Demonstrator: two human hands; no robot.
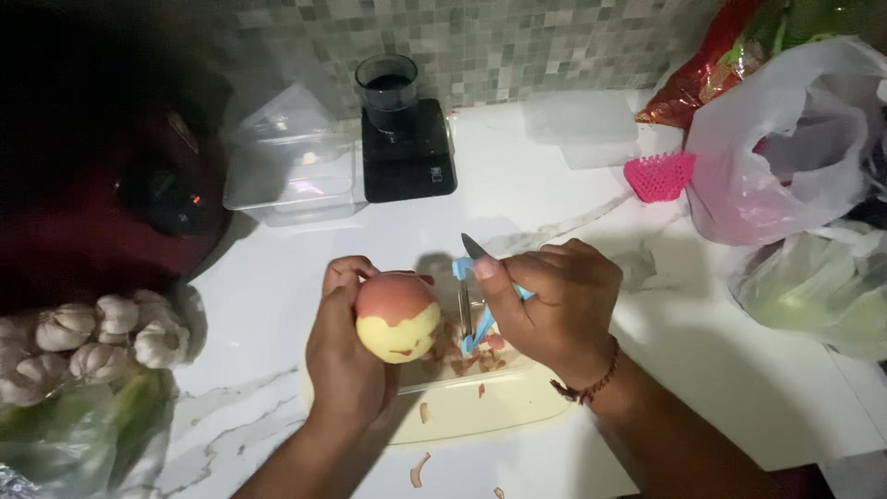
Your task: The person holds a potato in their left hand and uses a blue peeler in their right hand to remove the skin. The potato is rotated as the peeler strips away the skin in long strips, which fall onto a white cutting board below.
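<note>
Closest to the camera, scraps of reddish peel [420, 469] lie on the white marbled surface [739, 370] beside the near edge of a pale yellow cutting board [517, 399]. Above the board the left hand [346, 356] is closed around an apple [397, 316], gripping it from the left and behind; the apple's upper part is red-skinned and its lower part is peeled to pale yellow flesh. Just right of it the right hand [554, 310], with a red cord bracelet [587, 383] at the wrist, is closed around a light blue peeler [476, 319] whose dark pointed tip sticks up past the thumb. More peelings sit on the board below the peeler.

At the near left, a heap of garlic bulbs [88, 337] rests on a clear bag of green vegetables [83, 425]. At the right edge lies a translucent bag with pale green contents [818, 291].

Farther back, a pink perforated plastic piece [658, 176] lies beside a crumpled pinkish-white plastic bag [785, 139], and behind that a shiny red packet [707, 69] leans by the wall. A flat clear lidded box [582, 125] sits in front of the tiled wall [517, 46]. In the middle stands a black square scale [407, 152] carrying a dark glass cup [388, 88], with stacked clear plastic containers [291, 166] to its left. A dark red appliance [120, 194] fills the far left, mostly in shadow.
</note>
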